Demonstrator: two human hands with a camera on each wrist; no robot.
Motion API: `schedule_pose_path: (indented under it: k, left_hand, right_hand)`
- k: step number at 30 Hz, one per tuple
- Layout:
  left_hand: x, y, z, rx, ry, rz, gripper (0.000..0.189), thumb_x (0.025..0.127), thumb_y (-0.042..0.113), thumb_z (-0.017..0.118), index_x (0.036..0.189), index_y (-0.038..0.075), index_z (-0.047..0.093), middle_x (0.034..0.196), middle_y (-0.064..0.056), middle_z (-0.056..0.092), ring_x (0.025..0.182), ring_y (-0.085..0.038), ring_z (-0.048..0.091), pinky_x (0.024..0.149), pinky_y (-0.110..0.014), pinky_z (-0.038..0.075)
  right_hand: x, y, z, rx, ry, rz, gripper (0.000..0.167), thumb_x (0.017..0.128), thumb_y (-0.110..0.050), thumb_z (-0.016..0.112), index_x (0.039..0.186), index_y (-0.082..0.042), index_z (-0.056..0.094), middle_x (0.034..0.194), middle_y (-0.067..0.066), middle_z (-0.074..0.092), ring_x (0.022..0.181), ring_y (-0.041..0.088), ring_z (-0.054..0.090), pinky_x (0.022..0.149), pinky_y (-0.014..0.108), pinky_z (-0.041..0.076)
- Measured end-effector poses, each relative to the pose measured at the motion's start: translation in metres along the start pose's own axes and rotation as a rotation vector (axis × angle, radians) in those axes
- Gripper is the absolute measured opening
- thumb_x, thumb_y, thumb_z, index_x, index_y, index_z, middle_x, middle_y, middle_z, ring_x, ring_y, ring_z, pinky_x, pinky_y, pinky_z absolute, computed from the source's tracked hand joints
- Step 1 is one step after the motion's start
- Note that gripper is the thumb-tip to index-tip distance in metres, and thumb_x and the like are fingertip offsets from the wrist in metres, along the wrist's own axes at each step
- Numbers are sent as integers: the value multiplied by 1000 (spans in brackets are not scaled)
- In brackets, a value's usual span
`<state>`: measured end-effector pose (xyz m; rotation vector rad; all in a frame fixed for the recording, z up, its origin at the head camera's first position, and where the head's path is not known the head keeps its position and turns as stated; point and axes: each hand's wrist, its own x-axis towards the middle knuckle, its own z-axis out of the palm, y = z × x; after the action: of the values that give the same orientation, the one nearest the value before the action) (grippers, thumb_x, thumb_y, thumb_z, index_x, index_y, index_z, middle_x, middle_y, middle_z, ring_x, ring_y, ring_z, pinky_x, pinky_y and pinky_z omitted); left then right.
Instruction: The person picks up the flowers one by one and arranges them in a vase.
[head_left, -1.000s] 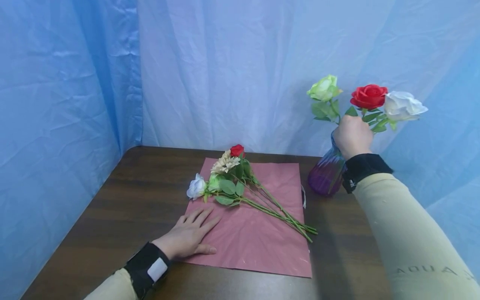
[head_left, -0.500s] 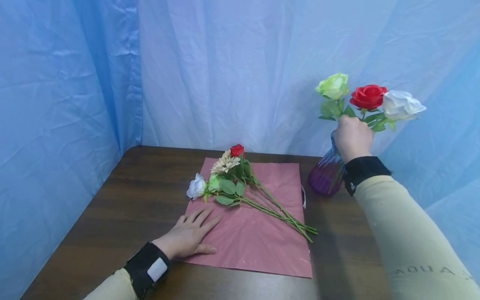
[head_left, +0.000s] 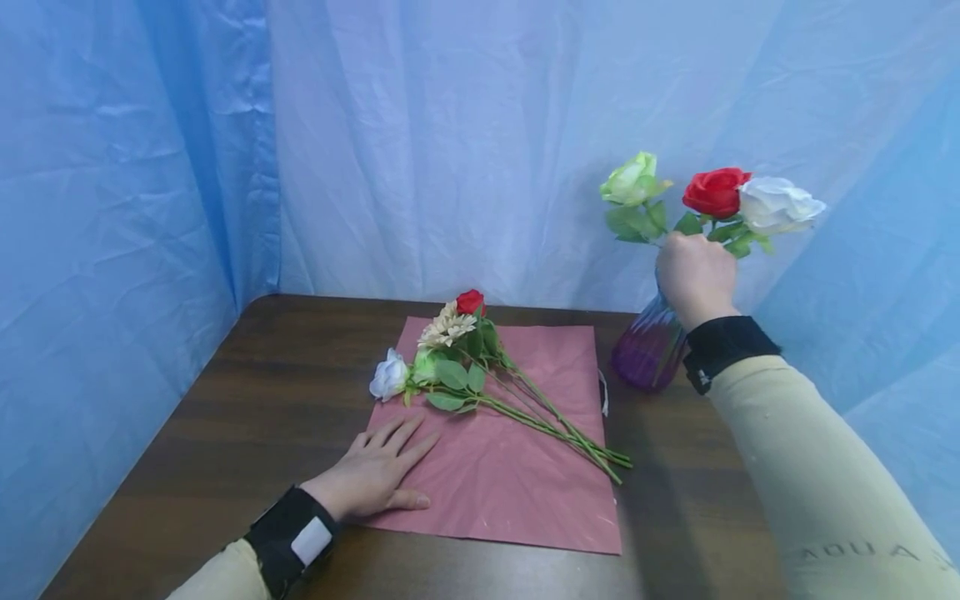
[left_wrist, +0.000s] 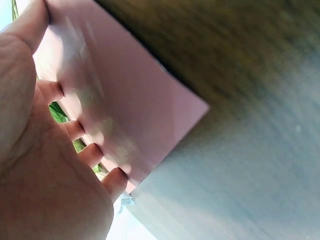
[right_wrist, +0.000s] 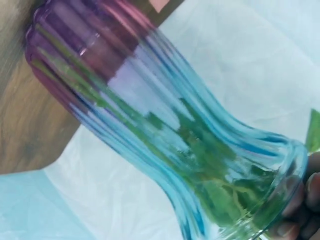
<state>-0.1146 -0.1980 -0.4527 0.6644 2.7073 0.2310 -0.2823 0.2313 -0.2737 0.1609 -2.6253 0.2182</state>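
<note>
My left hand point(head_left: 375, 471) lies flat with spread fingers on the left edge of a pink sheet point(head_left: 517, 508). Just beyond its fingertips lie a white rose point(head_left: 390, 375), a pale green rose point(head_left: 426, 367), a cream daisy-like flower point(head_left: 447, 325) and a small red rose point(head_left: 470, 302). At the mouth of a purple-and-blue glass vase point(head_left: 647, 354), my right hand point(head_left: 697, 271) grips flower stems. Above the fist rise a green rose point(head_left: 630, 179), a red rose point(head_left: 716, 192) and a white rose point(head_left: 780, 206). Their stems point(right_wrist: 130, 120) run down inside the ribbed glass.
The dark wooden table point(head_left: 292, 358) ends at a pale blue curtain point(head_left: 450, 142) behind and at both sides. Crossed green stems point(head_left: 562, 433) stick out past the sheet's right edge. A white string point(head_left: 603, 392) shows between sheet and vase.
The green rose swung right, then back left past its earlier place. My right hand and the red and white roses have shifted slightly left. My left hand stays in place.
</note>
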Motion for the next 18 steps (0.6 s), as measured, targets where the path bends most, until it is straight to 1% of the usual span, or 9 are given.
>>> schedule_pose_path:
  k: [3,5,8,10,12,16,18]
  left_hand:
    - [0,0,0,-1,-3,-5,91,90,76,53,163,28,28,171,-10,17,154,-39,14,114,-67,24]
    - [0,-1,0,0,-1,-5,91,90,76,53,163,28,28,170,-10,17,154,-39,15,114,-68,25]
    - [-1,-1,0,3,4,-1,90,90,76,53,163,27,28,170,-11,18,154,-40,15,113,-68,25]
    - [-1,-1,0,5,6,1,90,90,75,53,162,27,29,170,-11,19,154,-40,16,113,-68,25]
    - [-1,-1,0,7,11,5,90,91,75,53,162,26,30,170,-12,19,153,-40,16,113,-68,26]
    - [-2,-2,0,11,17,10,90,91,75,53,162,26,30,169,-12,20,153,-40,16,112,-68,26]
    - [-2,-2,0,12,15,8,90,91,75,53,162,26,30,170,-12,19,153,-40,16,112,-68,26]
  right_hand:
    - [0,-3,-1,-2,-17,-7,33,91,-1,39,65,2,58,61,23,58,56,47,58,44,55,41]
    - [0,-5,-1,-1,-27,-8,33,93,-3,42,65,1,58,58,21,56,54,44,56,43,54,41]
    - [-1,-10,-1,5,-26,-24,32,97,-8,49,69,2,61,60,22,58,56,46,57,46,57,42]
    - [-2,-14,-1,13,-6,-41,31,99,-12,54,73,3,63,61,23,59,57,48,58,48,59,43]
    - [-2,-19,1,20,29,-71,30,100,-14,58,75,2,62,60,21,58,56,45,57,49,58,44]
    - [-4,-31,4,46,113,-141,31,100,-15,62,71,-2,58,56,16,54,53,43,54,49,57,43]
    - [-5,-38,5,60,136,-173,32,100,-16,62,71,-3,57,58,16,55,55,45,56,50,58,44]
